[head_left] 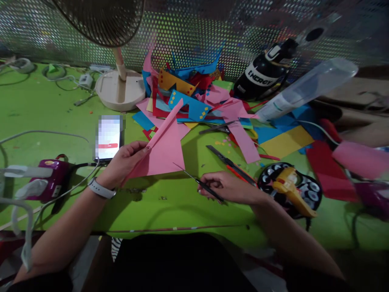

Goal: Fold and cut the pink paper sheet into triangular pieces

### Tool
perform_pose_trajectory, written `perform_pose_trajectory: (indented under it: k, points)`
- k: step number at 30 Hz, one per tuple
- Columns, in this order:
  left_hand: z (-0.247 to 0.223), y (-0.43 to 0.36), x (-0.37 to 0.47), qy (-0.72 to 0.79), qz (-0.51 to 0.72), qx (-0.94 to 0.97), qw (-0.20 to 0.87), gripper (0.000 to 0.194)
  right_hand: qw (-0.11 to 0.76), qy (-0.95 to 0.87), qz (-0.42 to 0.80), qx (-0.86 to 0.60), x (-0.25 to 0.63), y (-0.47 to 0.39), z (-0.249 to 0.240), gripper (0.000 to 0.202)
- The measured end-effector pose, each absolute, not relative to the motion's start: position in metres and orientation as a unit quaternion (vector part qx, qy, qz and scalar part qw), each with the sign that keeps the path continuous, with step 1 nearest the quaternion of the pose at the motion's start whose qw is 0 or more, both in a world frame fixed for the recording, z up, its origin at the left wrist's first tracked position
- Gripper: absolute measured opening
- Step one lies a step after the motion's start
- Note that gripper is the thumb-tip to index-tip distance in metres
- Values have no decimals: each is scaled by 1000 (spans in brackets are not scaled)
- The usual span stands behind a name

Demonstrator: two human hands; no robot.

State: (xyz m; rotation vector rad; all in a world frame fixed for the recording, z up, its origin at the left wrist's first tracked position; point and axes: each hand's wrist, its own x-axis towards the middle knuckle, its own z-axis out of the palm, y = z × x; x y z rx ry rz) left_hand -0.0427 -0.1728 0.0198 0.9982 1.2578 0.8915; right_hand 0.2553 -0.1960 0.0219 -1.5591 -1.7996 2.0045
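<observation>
My left hand [130, 158] pinches a sheet of pink paper [165, 152] at its left side, where a long edge is folded or rolled over. The sheet stands tilted above the green table [170, 209]. In my right hand [221, 186] is a slim black-handled tool [209, 190] with a thin metal blade; whether it is a craft knife or scissors seen edge-on, I cannot tell. Its tip is by the lower right corner of the sheet; contact is unclear. An orange and black box cutter [232, 165] lies just beyond my right hand. Dark blades, apparently scissors [217, 128], rest behind it.
Cut paper pieces [188, 106] are heaped at the back. Around them stand a fan [120, 91], a black bottle [258, 77] and a clear plastic bottle [306, 89]. A phone [108, 138] and purple power strip [54, 178] lie left; a yellow-handled device [290, 188] sits right.
</observation>
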Motion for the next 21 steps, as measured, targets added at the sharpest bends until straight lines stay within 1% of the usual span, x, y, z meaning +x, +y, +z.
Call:
perform_pose_trajectory:
  k: [9, 15, 21]
  points:
    - [21, -172, -44, 547, 376, 446, 600, 30, 23, -576, 647, -499, 257, -195, 19, 40]
    - [21, -173, -42, 543, 380, 430, 613, 28, 22, -578, 651, -491, 258, -196, 16, 38]
    - [22, -174, -42, 527, 391, 407, 635, 20, 11, -582, 652, -487, 257, -196, 20, 38]
